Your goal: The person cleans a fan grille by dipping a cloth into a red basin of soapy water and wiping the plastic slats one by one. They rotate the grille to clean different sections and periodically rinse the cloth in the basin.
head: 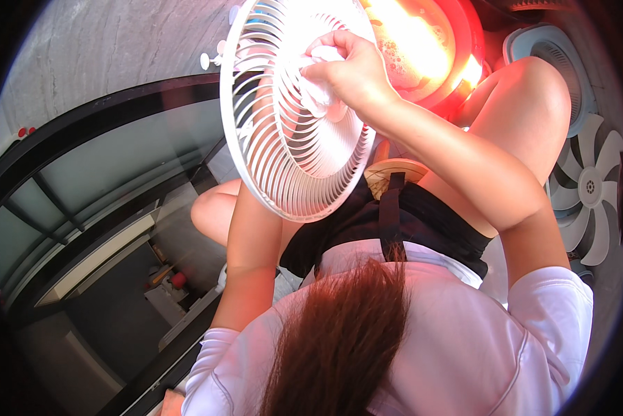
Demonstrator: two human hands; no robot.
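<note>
A white fan grille [301, 192] with curved ribs is held up tilted in front of me, its upper part washed out by glare. Pinched between the thumb and fingers of my right hand [355, 70] is a crumpled white cloth [319, 99], pressed against the inner ribs near the grille's centre. My left hand [277, 104] is behind the grille and supports it; only parts show through the ribs, and its fingers are mostly hidden. Just beyond my right hand is a red basin [467, 36] of sudsy liquid, brightly lit.
White fan blades [589, 187] and a pale blue fan part [582, 67] lie at my right. A wooden stool [394, 169] shows between my legs. Along the left runs a dark-framed glass door [108, 112]. White knob-like pieces [205, 61] are beyond the grille.
</note>
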